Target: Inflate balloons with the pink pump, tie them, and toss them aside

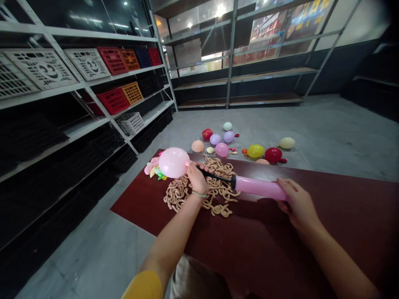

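A pale pink balloon (174,162), partly filled with air, sits on the left end of a balloon pump (258,187). My left hand (198,178) is closed around the balloon's neck and the black end of the pump. My right hand (297,203) grips the pink barrel at the other end, and the black rod shows between the two hands. Below the pump, a heap of tan, curly, rope-like pieces (177,194) lies on the dark red table (243,245). Several limp balloons (152,168) in pink, green and yellow lie beside the inflated one.
Past the table's far edge, several inflated balloons rest on the grey floor, among them a yellow balloon (255,151) and a red balloon (273,155). Metal shelves with plastic crates (114,101) stand on the left. More shelving (230,79) runs along the back.
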A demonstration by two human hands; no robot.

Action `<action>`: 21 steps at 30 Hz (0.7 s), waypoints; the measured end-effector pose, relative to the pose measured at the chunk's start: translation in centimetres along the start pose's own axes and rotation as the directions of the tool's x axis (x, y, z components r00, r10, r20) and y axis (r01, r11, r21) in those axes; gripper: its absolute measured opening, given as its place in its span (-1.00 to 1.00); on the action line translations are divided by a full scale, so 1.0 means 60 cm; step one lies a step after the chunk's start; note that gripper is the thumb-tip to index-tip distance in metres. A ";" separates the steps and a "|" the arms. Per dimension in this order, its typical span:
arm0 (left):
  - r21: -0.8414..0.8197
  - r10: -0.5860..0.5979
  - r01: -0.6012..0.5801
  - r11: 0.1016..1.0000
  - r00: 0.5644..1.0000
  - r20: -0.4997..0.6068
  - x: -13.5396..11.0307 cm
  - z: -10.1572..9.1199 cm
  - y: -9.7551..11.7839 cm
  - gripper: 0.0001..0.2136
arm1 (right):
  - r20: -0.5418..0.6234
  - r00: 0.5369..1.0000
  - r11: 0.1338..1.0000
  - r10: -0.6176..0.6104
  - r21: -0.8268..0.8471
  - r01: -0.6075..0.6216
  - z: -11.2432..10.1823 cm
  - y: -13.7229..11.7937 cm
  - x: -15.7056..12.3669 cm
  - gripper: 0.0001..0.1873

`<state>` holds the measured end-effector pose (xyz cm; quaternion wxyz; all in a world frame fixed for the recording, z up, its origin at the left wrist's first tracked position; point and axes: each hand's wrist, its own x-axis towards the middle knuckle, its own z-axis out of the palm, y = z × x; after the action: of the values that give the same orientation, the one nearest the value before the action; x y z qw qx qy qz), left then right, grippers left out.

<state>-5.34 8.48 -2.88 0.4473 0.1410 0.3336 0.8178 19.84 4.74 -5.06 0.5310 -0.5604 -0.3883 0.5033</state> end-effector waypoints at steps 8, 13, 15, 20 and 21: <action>0.026 0.120 -0.118 0.993 0.989 -0.081 0.015 -0.016 0.015 -0.76 | -0.213 0.977 0.989 0.023 0.147 0.008 0.013 0.007 -0.005 -0.73; 0.066 0.079 -0.074 0.995 0.995 -0.066 0.001 -0.014 -0.013 -0.77 | 0.074 0.996 0.994 0.043 0.095 -0.050 0.074 0.029 -0.045 -0.63; 0.058 0.043 -0.040 0.998 0.998 -0.053 -0.004 -0.012 -0.022 -0.77 | 0.136 0.990 0.997 0.044 0.051 -0.052 0.081 0.032 -0.049 -0.58; 0.021 0.011 -0.010 1.000 0.998 -0.067 0.002 -0.006 -0.004 -0.80 | 0.085 0.996 0.998 -0.029 -0.046 0.033 0.041 0.019 -0.021 -0.62; 0.013 0.019 -0.018 1.000 0.997 -0.070 0.006 -0.007 0.005 -0.81 | 0.047 0.998 0.998 -0.047 -0.047 0.050 0.028 0.013 -0.014 -0.64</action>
<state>-5.93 8.50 -3.00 0.4268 0.1181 0.3528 0.8243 17.95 4.16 -5.61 0.5204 -0.5516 -0.4259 0.4936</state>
